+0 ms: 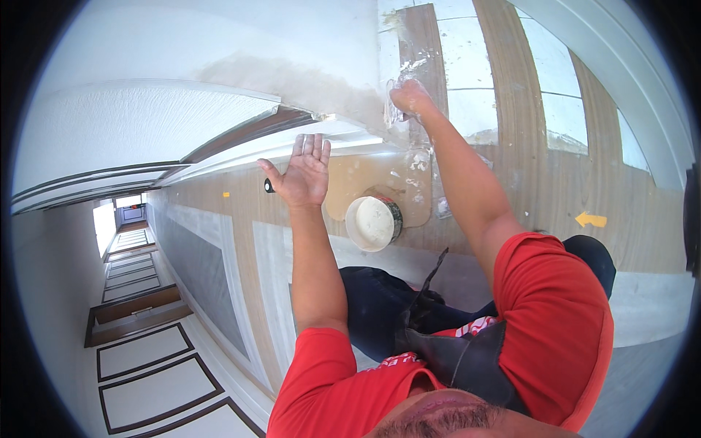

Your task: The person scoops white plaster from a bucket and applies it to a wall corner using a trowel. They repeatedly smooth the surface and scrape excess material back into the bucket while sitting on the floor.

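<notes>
Against the wall's lower corner, your right hand (411, 98) is curled closed about a white-smeared piece (391, 112), whose kind cannot be told because the fingers largely cover it. Your left hand (305, 179) is raised with palm showing, fingers extended, thumb apart, the skin dusted white; it holds nothing, and a small black object (269, 186) shows just beside it. Nearer you, the bucket (396, 217) stands upright between your forearms, over the edge of a brown board (346, 175), with white paste (376, 223) inside. White crumbs (418, 175) lie scattered near the board's right side. Beyond the hands, a grey-beige patch (292, 82) spreads over the white wall (307, 29). Judged from these surfaces, the work appears partly done: the patch is laid on but uneven in tone, the corner still looks rough, and the crumbs and the smears on the tiles (471, 109) remain uncleaned.
</notes>
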Demonstrator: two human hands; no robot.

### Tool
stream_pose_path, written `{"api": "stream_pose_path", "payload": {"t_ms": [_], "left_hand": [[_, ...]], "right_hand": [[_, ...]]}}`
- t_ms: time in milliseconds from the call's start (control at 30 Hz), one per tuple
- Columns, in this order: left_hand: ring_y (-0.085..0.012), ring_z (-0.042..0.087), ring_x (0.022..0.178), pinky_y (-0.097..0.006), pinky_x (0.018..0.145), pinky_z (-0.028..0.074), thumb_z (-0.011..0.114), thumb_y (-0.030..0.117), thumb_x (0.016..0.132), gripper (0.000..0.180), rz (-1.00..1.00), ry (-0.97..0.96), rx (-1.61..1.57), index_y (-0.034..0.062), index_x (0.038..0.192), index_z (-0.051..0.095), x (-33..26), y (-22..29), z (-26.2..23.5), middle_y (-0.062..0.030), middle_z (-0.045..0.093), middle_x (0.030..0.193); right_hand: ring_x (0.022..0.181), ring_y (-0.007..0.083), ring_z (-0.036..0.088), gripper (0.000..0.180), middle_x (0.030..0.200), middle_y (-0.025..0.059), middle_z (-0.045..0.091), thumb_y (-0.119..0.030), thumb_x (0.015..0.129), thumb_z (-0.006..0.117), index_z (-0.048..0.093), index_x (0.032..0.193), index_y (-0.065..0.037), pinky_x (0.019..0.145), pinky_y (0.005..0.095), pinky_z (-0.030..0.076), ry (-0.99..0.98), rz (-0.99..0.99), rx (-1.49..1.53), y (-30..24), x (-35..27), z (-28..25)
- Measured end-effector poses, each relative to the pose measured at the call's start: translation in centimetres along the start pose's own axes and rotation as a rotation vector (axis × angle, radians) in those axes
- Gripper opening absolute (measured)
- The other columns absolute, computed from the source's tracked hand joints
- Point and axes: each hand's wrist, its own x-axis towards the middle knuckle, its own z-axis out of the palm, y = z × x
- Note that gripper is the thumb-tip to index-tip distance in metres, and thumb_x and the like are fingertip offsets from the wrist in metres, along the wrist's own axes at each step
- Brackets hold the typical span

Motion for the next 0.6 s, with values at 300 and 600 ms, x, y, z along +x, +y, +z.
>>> {"api": "stream_pose_path", "payload": {"t_ms": [300, 600], "left_hand": [[-0.0365, 0.006, 0.160, -0.049, 0.130, 0.017, 0.056, 0.092, 0.077, 0.144, -0.002, -0.030, 0.024, -0.0068, 0.161, -0.008, 0.2, 0.0, -0.4, -0.0263, 0.000, 0.170], [-0.0355, 0.008, 0.160, -0.049, 0.130, 0.017, 0.054, 0.092, 0.078, 0.143, 0.006, 0.000, 0.001, -0.0068, 0.162, -0.007, -0.3, 0.3, -0.5, -0.0249, 0.002, 0.170]], "right_hand": [[0.082, 0.0360, 0.077, 0.050, 0.091, 0.0294, 0.074, -0.031, 0.087, 0.060, 0.071, 0.100, 0.016, 0.084, 0.0424, 0.061, 0.024, -0.185, -0.256, -5.3, -2.1, 0.8], [0.080, 0.0368, 0.076, 0.037, 0.091, 0.0305, 0.074, -0.017, 0.085, 0.058, 0.070, 0.100, 0.015, 0.079, 0.0438, 0.062, 0.063, -0.113, -0.271, -3.4, -1.2, -2.2]]}}
